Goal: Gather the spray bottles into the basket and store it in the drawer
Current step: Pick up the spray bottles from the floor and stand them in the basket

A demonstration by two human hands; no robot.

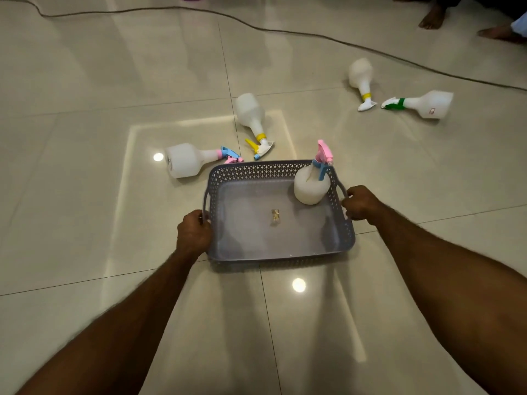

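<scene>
My left hand (194,234) has its fingers curled round the left handle of the grey perforated plastic basket (273,253), and my right hand (360,203) grips the right handle the same way. Inside, at the far right corner, one white spray bottle with a pink and blue trigger (313,182) stands upright. Four more white bottles lie on their sides on the glossy beige tiled floor (85,109): the pink-collared one (186,160) and the yellow-collared one (251,115) just beyond the basket, another yellow-collared bottle (361,74) and a green-triggered one (427,104) well apart to the right.
</scene>
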